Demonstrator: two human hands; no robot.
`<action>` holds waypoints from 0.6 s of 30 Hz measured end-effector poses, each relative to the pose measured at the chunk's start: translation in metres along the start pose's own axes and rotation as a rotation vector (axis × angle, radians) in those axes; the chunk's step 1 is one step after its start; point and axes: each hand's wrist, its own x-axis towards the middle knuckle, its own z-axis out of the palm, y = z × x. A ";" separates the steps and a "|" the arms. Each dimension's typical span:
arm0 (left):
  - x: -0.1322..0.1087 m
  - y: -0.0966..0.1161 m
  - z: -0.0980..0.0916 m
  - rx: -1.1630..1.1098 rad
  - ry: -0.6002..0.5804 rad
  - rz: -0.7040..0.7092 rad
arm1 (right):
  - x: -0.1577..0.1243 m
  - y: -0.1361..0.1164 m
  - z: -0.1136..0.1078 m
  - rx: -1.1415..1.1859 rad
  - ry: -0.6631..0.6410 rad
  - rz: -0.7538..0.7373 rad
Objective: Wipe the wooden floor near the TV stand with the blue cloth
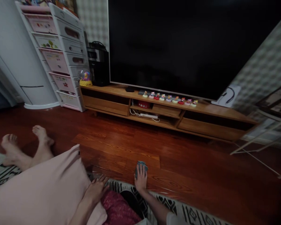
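My right hand (141,181) lies on a crumpled blue-green cloth (142,163) on the wooden floor, just past the rug's edge. Its fingers stretch over the cloth, which shows at the fingertips and along one side. My left hand (97,187) rests palm down beside a pale pink cushion (42,190), with its fingers extended and no object visible in them. Dark red patterned fabric (118,207) shows between my two arms.
Reddish-brown floorboards (140,140) run to a low wooden TV stand (103,93) with small figurines (169,98) on top. Bare feet (41,134) stretch out beyond the cushion. A black-and-white patterned rug (178,207) lies below. A folding metal stand (255,148) is at right, a drawer tower (71,59) at left.
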 end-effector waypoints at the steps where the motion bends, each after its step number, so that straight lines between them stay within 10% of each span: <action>1: -0.001 0.001 -0.001 0.004 -0.007 -0.002 | -0.002 -0.018 0.000 0.022 -0.031 -0.102; 5: -0.002 0.003 -0.005 -0.002 -0.028 -0.007 | 0.001 -0.062 -0.009 0.140 -0.137 -0.495; 9: -0.002 0.004 -0.006 -0.020 -0.022 -0.006 | 0.018 -0.045 -0.025 0.129 -0.188 -0.646; 18: -0.005 0.004 -0.005 -0.044 0.021 0.014 | 0.025 0.134 -0.039 -0.113 0.099 0.096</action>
